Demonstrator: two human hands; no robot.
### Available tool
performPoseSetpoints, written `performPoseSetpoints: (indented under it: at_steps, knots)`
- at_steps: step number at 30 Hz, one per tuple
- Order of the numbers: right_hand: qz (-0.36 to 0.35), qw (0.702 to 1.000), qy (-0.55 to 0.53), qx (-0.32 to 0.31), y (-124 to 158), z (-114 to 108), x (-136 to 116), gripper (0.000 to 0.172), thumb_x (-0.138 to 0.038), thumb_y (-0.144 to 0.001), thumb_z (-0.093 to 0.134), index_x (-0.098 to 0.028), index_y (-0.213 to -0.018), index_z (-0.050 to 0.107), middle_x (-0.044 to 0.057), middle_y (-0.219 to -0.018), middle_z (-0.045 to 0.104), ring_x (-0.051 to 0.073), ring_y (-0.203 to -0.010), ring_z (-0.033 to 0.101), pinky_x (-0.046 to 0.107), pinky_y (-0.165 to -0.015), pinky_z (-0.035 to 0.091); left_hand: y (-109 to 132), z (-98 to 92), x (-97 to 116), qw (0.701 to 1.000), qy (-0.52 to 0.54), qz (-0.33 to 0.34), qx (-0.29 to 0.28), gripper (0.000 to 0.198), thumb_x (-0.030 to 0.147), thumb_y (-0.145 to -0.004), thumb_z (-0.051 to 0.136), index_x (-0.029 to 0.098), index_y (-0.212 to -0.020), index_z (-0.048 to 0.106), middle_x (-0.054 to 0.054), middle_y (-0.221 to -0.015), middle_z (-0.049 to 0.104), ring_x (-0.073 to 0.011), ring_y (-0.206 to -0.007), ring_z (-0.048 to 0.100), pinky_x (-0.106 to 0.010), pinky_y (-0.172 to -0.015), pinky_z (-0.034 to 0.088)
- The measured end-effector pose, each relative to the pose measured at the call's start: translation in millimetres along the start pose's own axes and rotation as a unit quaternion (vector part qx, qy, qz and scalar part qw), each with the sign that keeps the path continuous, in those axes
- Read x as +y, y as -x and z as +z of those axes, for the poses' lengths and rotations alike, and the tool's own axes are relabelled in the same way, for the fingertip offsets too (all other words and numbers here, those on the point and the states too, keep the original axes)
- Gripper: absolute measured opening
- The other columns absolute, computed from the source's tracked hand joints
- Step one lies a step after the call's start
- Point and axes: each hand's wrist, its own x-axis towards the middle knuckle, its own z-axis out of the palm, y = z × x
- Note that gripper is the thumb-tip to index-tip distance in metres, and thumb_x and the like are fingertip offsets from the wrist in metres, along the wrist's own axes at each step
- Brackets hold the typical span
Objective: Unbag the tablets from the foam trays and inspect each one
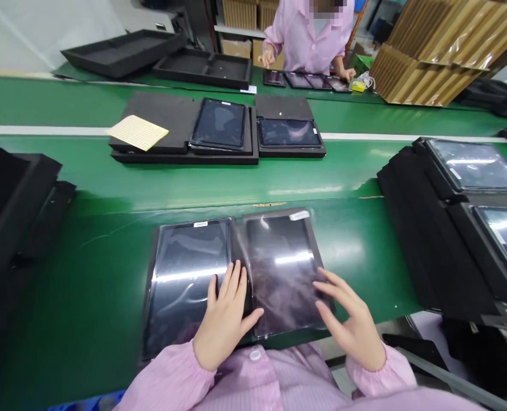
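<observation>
Two dark tablets lie side by side on black foam pads in front of me. The left tablet (185, 285) has a small white label at its top edge. Clear film seems to cover the right tablet (279, 257), which has a white label at its top right corner. My left hand (225, 319) rests with fingers spread over the right side of the left tablet, its thumb reaching toward the right tablet. At the right tablet's right edge, my right hand (349, 314) has its fingers apart, the tips at or just above the edge. Neither hand grips anything.
Beyond lie a foam tray (180, 157) with a tablet and a yellow label sheet (138, 132), and another tablet in foam (289, 132). Black foam stacks stand left (13, 194) and right (437, 228), tablets atop the right one. A co-worker (313, 40) handles devices opposite, beside cardboard dividers (433, 57).
</observation>
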Motion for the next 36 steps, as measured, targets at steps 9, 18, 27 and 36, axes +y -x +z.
performPoseSetpoints:
  at_steps: [9, 18, 27, 36]
  knots:
    - [0.131, 0.983, 0.084, 0.097, -2.6, 50.0, 34.0, 0.054, -0.069, -0.089, 0.052, -0.020, -0.104, 0.068, 0.013, -0.092, 0.067, 0.031, -0.086, 0.065, 0.052, -0.079, 0.057, -3.7, 4.2, 11.9, 0.983, 0.157, -0.073, -0.061, 0.068, 0.024, -0.091, 0.045, 0.012, -0.154, 0.024, -0.023, -0.154, 0.046, -0.0323, -0.146, 0.040, -0.058, -0.115, 0.039]
    - [0.212, 0.956, -0.157, 0.124, -10.5, 46.9, 20.4, 0.042, -0.060, -0.083, 0.064, -0.021, -0.099, 0.059, 0.010, -0.093, 0.072, 0.026, -0.081, 0.072, 0.037, -0.068, 0.061, -27.7, -14.5, 31.0, 0.852, 0.439, -0.284, -0.015, 0.057, 0.023, -0.083, 0.052, 0.015, -0.139, 0.040, -0.021, -0.153, 0.048, -0.0309, -0.144, 0.044, -0.056, -0.118, 0.039]
    - [0.233, 0.919, -0.317, -0.027, -33.0, 94.0, -40.4, 0.048, -0.056, -0.073, 0.073, -0.022, -0.100, 0.054, 0.005, -0.087, 0.068, 0.018, -0.066, 0.066, 0.030, -0.064, 0.057, 14.7, -47.9, -24.6, 0.652, 0.600, -0.451, 0.105, 0.060, 0.041, -0.077, 0.063, 0.021, -0.132, 0.050, -0.012, -0.147, 0.058, -0.0287, -0.141, 0.049, -0.041, -0.117, 0.041]
    - [0.184, 0.954, -0.217, -0.091, -38.4, 151.5, -60.7, 0.035, -0.041, -0.070, 0.065, -0.020, -0.095, 0.055, 0.000, -0.074, 0.062, 0.016, -0.051, 0.057, 0.034, -0.064, 0.054, 48.6, -42.6, -93.5, 0.726, 0.492, -0.464, 0.126, 0.057, 0.045, -0.073, 0.063, 0.021, -0.124, 0.060, -0.012, -0.132, 0.067, -0.0321, -0.128, 0.060, -0.049, -0.111, 0.046]
